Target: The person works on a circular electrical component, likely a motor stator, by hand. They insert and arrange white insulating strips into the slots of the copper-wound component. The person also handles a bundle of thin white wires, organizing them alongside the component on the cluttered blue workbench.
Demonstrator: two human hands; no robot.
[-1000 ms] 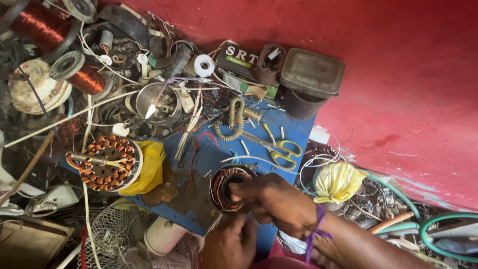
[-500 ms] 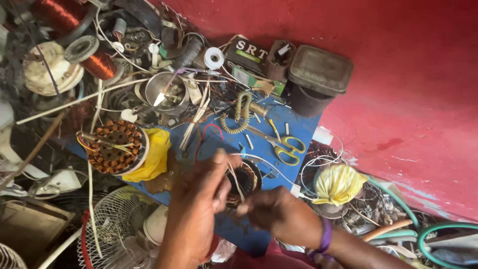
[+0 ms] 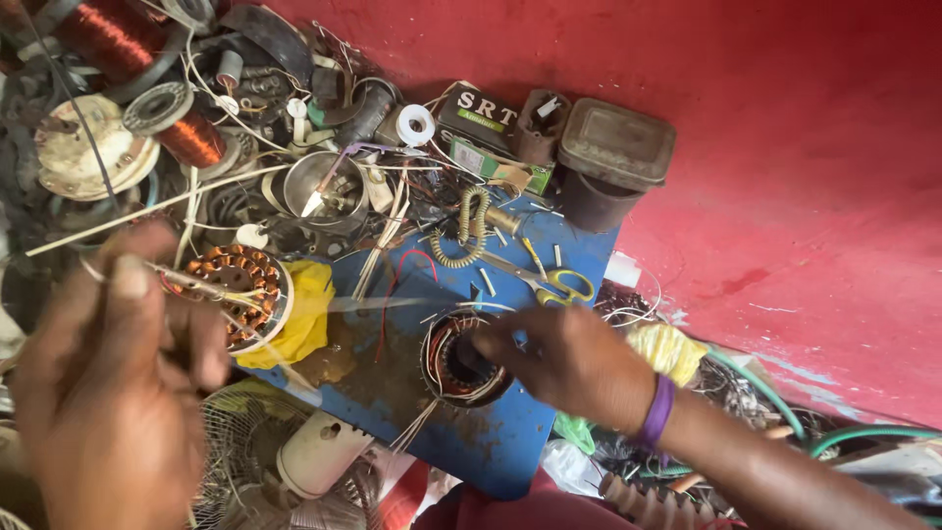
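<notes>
My right hand is steadying the motor stator while my left hand is pinching a thin sleeve strip; threading it into a slot needs careful aim.

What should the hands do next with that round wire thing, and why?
Probably the left hand should keep drawing its thin strand out, gently. The right hand presses on the wound motor core lying on the blue board, so it looks steadied. The left hand is raised away with the strand pinched, and loose wire ends stick out around the core.
</notes>
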